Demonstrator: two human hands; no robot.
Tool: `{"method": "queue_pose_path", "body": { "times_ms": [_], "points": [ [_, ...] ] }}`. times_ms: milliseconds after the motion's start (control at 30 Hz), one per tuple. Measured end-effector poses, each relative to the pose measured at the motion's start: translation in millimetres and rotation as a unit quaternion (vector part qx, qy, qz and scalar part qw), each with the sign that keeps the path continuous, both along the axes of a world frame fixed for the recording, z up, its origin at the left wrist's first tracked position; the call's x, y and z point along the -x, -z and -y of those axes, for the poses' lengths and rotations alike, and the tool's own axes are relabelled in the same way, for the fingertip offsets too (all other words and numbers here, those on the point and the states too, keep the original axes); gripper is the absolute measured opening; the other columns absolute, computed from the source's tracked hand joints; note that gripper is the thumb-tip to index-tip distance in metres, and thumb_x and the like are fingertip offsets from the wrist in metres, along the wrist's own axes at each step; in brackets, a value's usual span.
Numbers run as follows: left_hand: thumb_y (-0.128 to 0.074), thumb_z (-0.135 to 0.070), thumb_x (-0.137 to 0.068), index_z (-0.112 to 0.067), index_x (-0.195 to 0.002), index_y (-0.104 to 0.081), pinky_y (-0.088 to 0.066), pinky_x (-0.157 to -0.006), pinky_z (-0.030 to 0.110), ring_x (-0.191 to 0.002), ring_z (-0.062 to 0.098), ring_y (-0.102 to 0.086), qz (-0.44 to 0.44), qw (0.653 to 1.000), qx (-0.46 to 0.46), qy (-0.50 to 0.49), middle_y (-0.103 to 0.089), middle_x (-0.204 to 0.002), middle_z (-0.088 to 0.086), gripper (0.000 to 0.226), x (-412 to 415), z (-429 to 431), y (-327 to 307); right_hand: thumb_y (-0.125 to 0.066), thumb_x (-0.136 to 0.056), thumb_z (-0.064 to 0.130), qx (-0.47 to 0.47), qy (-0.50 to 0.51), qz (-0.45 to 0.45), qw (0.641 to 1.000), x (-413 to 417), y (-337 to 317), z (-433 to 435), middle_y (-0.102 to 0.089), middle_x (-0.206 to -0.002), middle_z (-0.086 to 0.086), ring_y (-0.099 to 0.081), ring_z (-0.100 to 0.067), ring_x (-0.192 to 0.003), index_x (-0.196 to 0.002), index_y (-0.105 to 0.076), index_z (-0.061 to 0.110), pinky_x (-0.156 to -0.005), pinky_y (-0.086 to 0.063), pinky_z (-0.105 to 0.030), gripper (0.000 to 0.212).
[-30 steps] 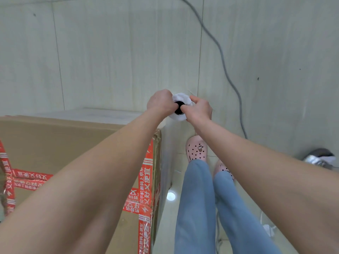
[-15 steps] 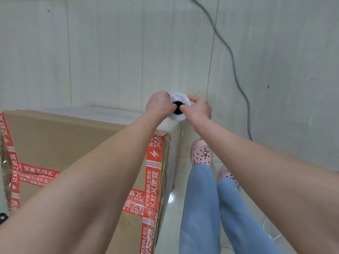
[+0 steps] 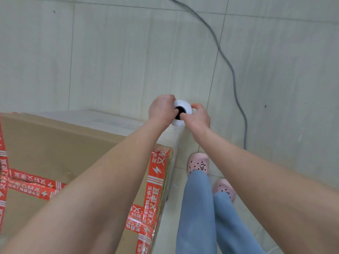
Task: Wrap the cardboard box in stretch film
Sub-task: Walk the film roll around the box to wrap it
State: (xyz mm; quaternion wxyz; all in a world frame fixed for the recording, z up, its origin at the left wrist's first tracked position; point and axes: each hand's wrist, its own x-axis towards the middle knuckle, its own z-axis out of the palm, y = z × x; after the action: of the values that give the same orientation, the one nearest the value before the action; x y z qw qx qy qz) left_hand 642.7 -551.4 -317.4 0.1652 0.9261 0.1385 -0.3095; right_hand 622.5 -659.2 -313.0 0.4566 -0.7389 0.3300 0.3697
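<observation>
One camera sits on my head. It faces forward and steeply down, close above the cardboard box (image 3: 55, 143).

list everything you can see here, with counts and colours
cardboard box: one, brown, lower left
tape: several strips, red with white print, on the box
stretch film roll: one, white with dark core, by the box's far corner
cable: one, grey, on floor upper right
floor: one, pale tiles, all round
shoes: two, pink, right of box
trouser legs: two, blue, bottom centre
left hand: one, grips roll's left side
right hand: one, grips roll's right side
</observation>
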Motion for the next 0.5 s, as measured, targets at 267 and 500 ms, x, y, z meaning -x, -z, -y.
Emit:
{"method": "queue_pose_path", "body": {
  "times_ms": [267,500],
  "points": [
    [-0.062,-0.022,-0.077,-0.008,-0.064,-0.048,-0.054,-0.056,0.034,-0.067,0.031,-0.068,-0.034,0.975,0.047,-0.214,-0.062,-0.074,0.013,0.024,-8,-38,-2,-0.063,-0.08,0.017,-0.013,-0.064,0.055,0.996,-32,-4,-32,-0.058,-0.127,-0.004,-0.057,-0.021,-0.111,-0.13,-0.052,0.018,-0.089,-0.044,-0.026,0.051],
    [-0.062,-0.026,-0.081,-0.007,-0.088,-0.054,-0.054,-0.066,0.035,-0.073,0.028,-0.064,-0.086,0.964,0.053,-0.245,-0.065,-0.089,0.011,0.021,-18,-49,-2,-0.064,-0.08,0.019,-0.021,-0.076,0.042,0.996,-50,-3,-51,-0.06,-0.113,0.0,-0.053,-0.017,-0.09,-0.125,-0.053,0.023,-0.078,-0.04,-0.023,0.046]
  ]
}}
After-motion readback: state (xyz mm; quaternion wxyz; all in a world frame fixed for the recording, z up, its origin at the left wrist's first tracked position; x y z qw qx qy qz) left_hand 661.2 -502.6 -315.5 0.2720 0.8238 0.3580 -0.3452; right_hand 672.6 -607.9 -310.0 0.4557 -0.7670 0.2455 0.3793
